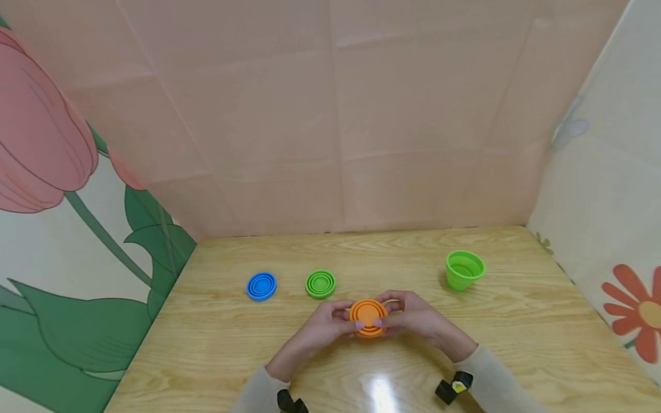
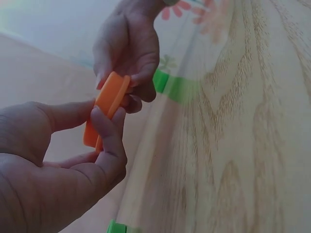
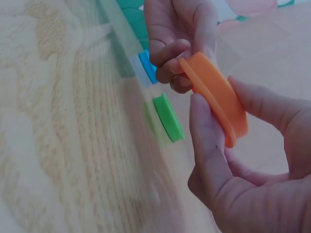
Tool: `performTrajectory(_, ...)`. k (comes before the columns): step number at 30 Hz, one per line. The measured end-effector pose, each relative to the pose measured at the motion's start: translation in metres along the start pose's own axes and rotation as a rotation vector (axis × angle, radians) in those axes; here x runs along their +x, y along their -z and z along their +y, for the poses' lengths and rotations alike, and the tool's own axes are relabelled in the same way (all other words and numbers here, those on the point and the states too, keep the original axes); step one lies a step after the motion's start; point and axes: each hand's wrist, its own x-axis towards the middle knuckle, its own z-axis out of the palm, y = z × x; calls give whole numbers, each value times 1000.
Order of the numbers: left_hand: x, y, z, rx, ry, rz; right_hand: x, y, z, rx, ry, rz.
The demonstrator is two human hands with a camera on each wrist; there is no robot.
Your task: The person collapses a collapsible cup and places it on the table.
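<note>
Between both hands is an orange collapsible cup (image 1: 368, 311), folded flat into a thick ringed disc. My left hand (image 1: 330, 324) pinches its left side with thumb and fingers. On the opposite side, my right hand (image 1: 414, 318) grips it the same way, thumb on the ringed face. Both wrist views show the orange cup (image 2: 108, 104) edge-on, raised above the table, with a lip around one side. Beyond the hands lie a flat green collapsible cup (image 1: 320, 284) and a flat blue one (image 1: 261, 286).
An expanded green cup (image 1: 465, 269) stands upright at the back right of the wooden table (image 1: 217, 355). A pinkish cloth backdrop (image 1: 330, 143) rises along the rear edge. Flower-printed panels (image 1: 599, 189) flank the sides.
</note>
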Motion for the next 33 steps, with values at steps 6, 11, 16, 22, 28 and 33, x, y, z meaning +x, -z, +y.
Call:
performTrajectory(6,0,2,3,-8,29,33,1,0,-3,-4,-27,39)
performTrajectory(11,1,4,2,-71,44,56,-1,1,-6,10,-16,31)
performTrajectory(16,2,9,-1,-133,65,55,-2,4,-4,44,-8,9)
performTrajectory(22,3,12,-2,-152,68,53,-1,5,-2,77,0,0)
performTrajectory(28,4,12,-1,-159,81,66,0,6,-3,97,8,-6)
performTrajectory(33,3,13,0,-181,83,64,-1,6,-4,55,11,-8)
